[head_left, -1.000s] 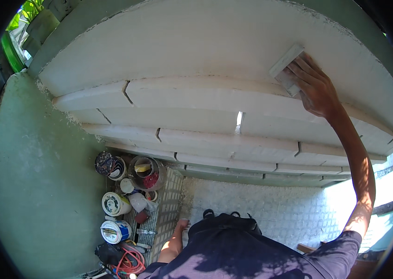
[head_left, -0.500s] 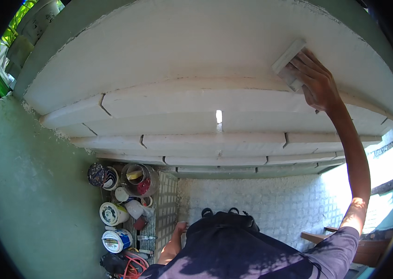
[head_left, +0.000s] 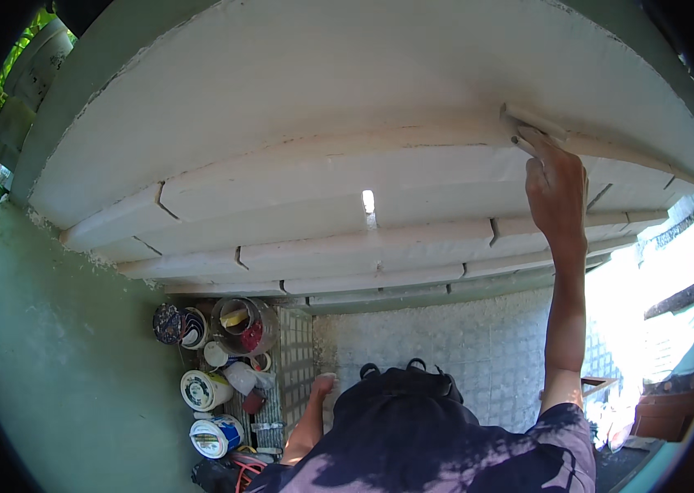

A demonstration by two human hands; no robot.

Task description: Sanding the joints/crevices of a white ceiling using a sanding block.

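Note:
My right hand (head_left: 555,177) reaches up at the right, its fingers wrapped round a flat pale tool with a handle, which looks like a hand sander (head_left: 534,121). The sander's long edge lies against the white panel (head_left: 347,78), just above the top ledge (head_left: 314,168). Part of the tool is hidden by the fingers. A bare limb that seems to be my left arm hangs low beside my body, with what looks like my left hand (head_left: 324,384) at its end. Its fingers are too small to make out.
Stepped white ledges (head_left: 347,242) run below the panel, with dark joints and a bright slot. A green wall (head_left: 76,353) bounds the left. Lidded tubs (head_left: 203,390), a clear container (head_left: 261,341) and red cord (head_left: 250,470) stand beside a lattice crate (head_left: 298,361). Tiled floor (head_left: 445,333) lies below.
My right hand has moved slightly down with the hand sander, to the panel's lower edge. The tool has turned, now showing edge-on. The view has shifted a little.

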